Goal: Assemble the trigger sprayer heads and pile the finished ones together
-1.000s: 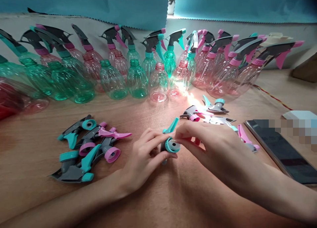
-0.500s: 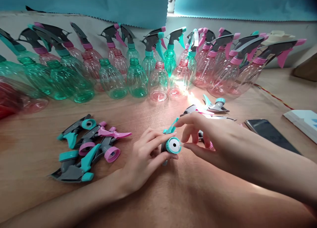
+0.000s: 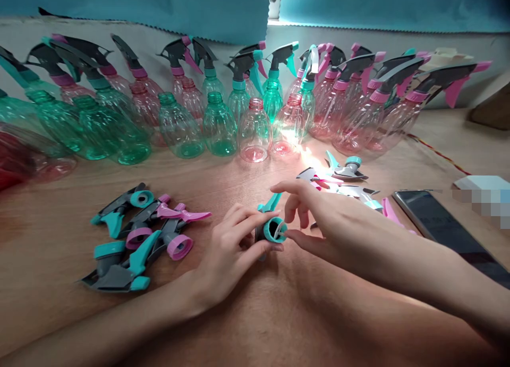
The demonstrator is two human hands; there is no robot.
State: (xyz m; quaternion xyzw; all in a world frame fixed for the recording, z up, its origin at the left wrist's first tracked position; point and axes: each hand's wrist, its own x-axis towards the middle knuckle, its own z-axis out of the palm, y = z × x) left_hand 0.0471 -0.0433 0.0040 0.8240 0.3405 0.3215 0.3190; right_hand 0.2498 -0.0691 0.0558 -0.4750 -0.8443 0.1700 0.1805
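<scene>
My left hand (image 3: 235, 245) is closed around a spray trigger head (image 3: 260, 233), grey with a teal lever and collar. The collar (image 3: 275, 230) faces me, and a thin white washer (image 3: 280, 230) sits tilted in its mouth, showing the dark inside. My right hand (image 3: 314, 213) is at the collar's right side, fingers curved and apart. Its thumb tip is at the washer's edge; whether it presses there is too small to tell. The right index finger stretches over near the teal lever.
Several trigger heads (image 3: 115, 271) lie in a pile at left, and more (image 3: 350, 170) lie behind my right hand. A phone (image 3: 434, 223) is at right, near a white box (image 3: 482, 184). Clear green and pink bottles (image 3: 219, 125) line the back, many with trigger heads on.
The white washer lay flat in the collar and is now tilted, with the dark opening showing. My right hand has moved slightly left, its thumb to the washer's edge.
</scene>
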